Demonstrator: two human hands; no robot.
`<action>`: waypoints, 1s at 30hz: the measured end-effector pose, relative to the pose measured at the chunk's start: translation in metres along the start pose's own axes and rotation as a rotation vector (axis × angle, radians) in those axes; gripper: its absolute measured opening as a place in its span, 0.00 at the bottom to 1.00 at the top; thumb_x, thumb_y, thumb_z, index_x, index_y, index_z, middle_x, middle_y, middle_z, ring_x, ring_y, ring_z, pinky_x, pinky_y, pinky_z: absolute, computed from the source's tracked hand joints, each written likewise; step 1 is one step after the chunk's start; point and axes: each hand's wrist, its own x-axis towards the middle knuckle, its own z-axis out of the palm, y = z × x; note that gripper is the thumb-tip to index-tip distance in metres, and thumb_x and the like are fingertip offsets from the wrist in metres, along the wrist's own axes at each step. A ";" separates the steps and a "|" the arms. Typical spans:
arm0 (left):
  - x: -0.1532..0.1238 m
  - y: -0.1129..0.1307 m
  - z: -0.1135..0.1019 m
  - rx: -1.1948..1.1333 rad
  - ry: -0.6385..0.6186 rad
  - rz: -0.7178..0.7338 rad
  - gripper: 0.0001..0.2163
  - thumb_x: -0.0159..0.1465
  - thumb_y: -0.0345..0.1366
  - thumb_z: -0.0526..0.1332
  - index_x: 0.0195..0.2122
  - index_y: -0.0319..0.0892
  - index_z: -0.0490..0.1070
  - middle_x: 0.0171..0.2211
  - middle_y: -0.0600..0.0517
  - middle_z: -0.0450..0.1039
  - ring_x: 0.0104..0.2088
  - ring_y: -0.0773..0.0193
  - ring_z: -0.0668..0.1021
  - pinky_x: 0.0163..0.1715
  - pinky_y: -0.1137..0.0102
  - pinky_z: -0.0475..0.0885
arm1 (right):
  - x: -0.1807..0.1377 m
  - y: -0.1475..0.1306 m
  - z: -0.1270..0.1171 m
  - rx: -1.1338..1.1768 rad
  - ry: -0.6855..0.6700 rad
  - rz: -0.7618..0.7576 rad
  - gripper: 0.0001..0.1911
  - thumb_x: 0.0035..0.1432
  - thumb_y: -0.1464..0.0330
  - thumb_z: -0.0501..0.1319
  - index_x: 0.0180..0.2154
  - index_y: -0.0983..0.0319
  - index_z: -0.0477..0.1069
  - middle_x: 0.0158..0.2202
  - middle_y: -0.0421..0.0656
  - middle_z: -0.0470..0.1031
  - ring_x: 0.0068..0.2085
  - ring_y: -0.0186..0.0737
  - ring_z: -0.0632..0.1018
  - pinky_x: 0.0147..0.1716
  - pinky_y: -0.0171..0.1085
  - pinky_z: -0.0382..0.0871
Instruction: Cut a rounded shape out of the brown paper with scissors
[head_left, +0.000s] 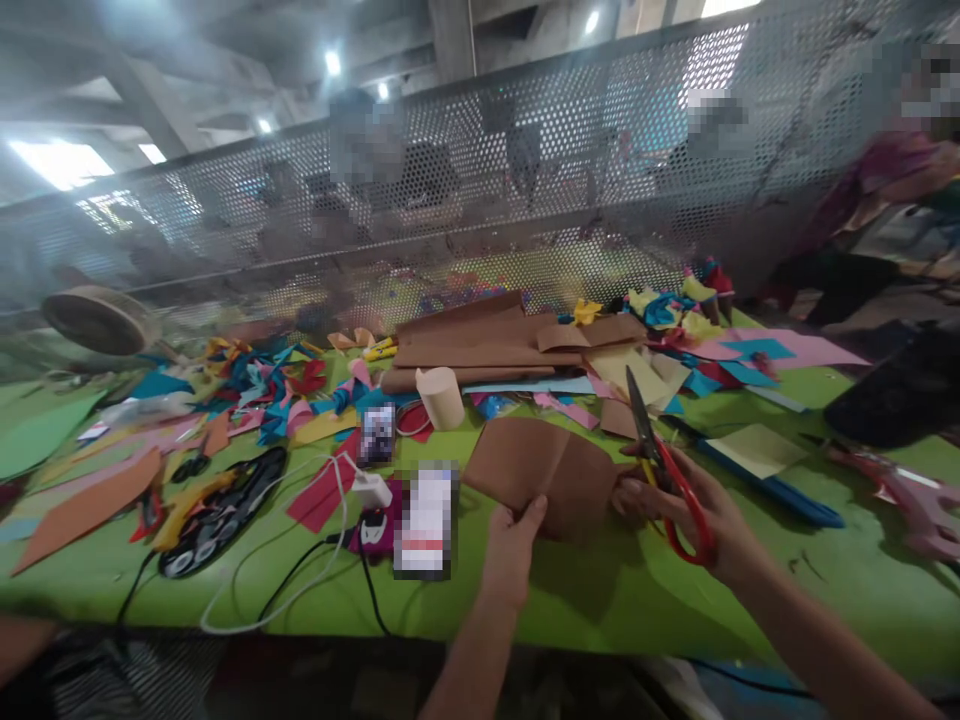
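Observation:
In the middle of the green table, my left hand (514,545) grips the near edge of a piece of brown paper (555,465), thumb on top. The sheet has a crease and is held just above the tabletop. On its right side, my right hand (686,500) has its fingers through the red-handled scissors (696,540), whose blades point up and away from me. Fingertips of that hand reach the paper's right edge; whether they pinch it I cannot tell. The scissor blades stand beside the sheet, apart from it.
Left of the paper lie a phone (425,520), a white charger (372,490) and loose cables. Behind stand a cream roll (441,398) and folded brown sheets (472,345). Coloured scraps (281,390), a yellow-handled tool (191,510) and a pink glue gun (892,490) lie around. A perforated metal screen (570,150) borders the back.

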 end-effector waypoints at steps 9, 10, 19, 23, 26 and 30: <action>-0.002 0.002 0.003 0.031 0.054 -0.065 0.26 0.37 0.45 0.81 0.34 0.37 0.80 0.38 0.42 0.84 0.43 0.48 0.82 0.46 0.58 0.75 | 0.007 0.010 0.008 0.160 -0.001 0.019 0.33 0.37 0.59 0.81 0.44 0.55 0.70 0.24 0.34 0.76 0.21 0.37 0.75 0.21 0.36 0.69; -0.002 0.003 0.004 0.033 0.056 -0.074 0.27 0.36 0.45 0.81 0.35 0.37 0.80 0.38 0.42 0.84 0.43 0.48 0.82 0.45 0.59 0.75 | 0.006 0.010 0.008 0.154 0.002 0.011 0.33 0.37 0.58 0.81 0.44 0.56 0.71 0.25 0.35 0.76 0.21 0.37 0.75 0.21 0.36 0.69; -0.001 -0.001 -0.002 0.163 0.065 -0.039 0.21 0.43 0.47 0.78 0.33 0.37 0.84 0.36 0.43 0.84 0.38 0.51 0.81 0.34 0.65 0.74 | -0.001 0.009 0.003 0.001 -0.067 -0.065 0.28 0.51 0.49 0.73 0.48 0.56 0.72 0.27 0.37 0.74 0.26 0.37 0.75 0.24 0.33 0.70; 0.006 -0.005 0.000 0.136 0.164 -0.046 0.18 0.45 0.47 0.77 0.30 0.37 0.83 0.36 0.42 0.84 0.38 0.51 0.81 0.34 0.65 0.74 | -0.005 0.017 -0.002 -0.196 -0.128 -0.184 0.31 0.56 0.42 0.64 0.51 0.56 0.74 0.32 0.42 0.77 0.32 0.43 0.78 0.30 0.38 0.76; 0.007 -0.005 0.004 0.120 0.174 -0.026 0.16 0.47 0.46 0.76 0.30 0.38 0.84 0.38 0.43 0.84 0.40 0.50 0.81 0.34 0.66 0.74 | -0.008 0.018 0.001 -0.249 -0.175 -0.198 0.35 0.55 0.40 0.62 0.55 0.56 0.73 0.43 0.49 0.82 0.43 0.52 0.82 0.44 0.47 0.79; 0.005 -0.003 0.008 0.112 0.141 -0.023 0.13 0.52 0.45 0.73 0.32 0.40 0.84 0.40 0.44 0.84 0.41 0.51 0.82 0.36 0.67 0.75 | -0.011 0.016 0.010 -0.242 -0.218 -0.122 0.39 0.55 0.39 0.63 0.60 0.56 0.71 0.53 0.53 0.81 0.51 0.57 0.82 0.53 0.51 0.76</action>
